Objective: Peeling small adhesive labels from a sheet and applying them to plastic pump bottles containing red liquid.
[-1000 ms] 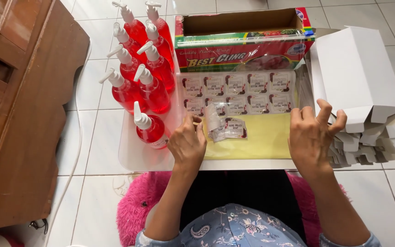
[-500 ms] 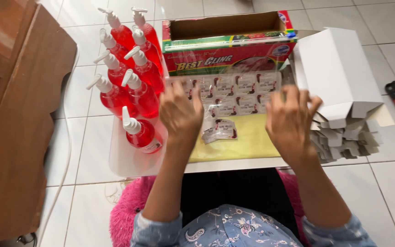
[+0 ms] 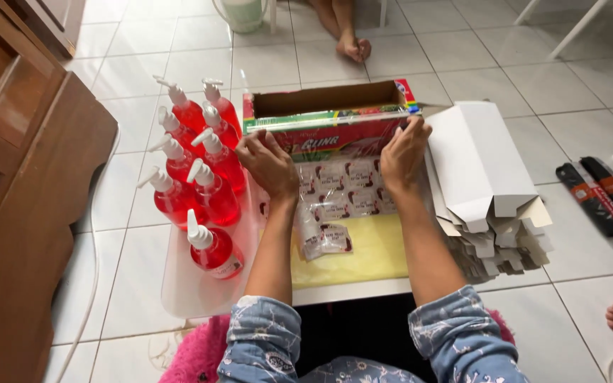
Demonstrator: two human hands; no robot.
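My left hand [image 3: 269, 162] and my right hand [image 3: 404, 150] both rest on the front of a long cling film box [image 3: 328, 124] with an open top at the far side of a small white table [image 3: 193, 291]. Whether the fingers grip the box or only press on it, I cannot tell. Below the hands lie rows of small label stickers [image 3: 342, 191] on a yellow sheet [image 3: 363, 255]. A small wrapped bottle with a label [image 3: 322, 237] lies on the sheet, between my forearms.
Several red pump bottles [image 3: 196, 177] stand on the table's left part. A stack of flat white cartons [image 3: 487, 184] sits at the right. A wooden cabinet [image 3: 15, 198] is on the left. Two black packs [image 3: 601, 195] lie on the tiled floor; another person's bare feet [image 3: 352, 46] are beyond the table.
Both hands moved away from me, from the near edge of the sheet up to the cling film box. The camera view tilted up, showing more floor.
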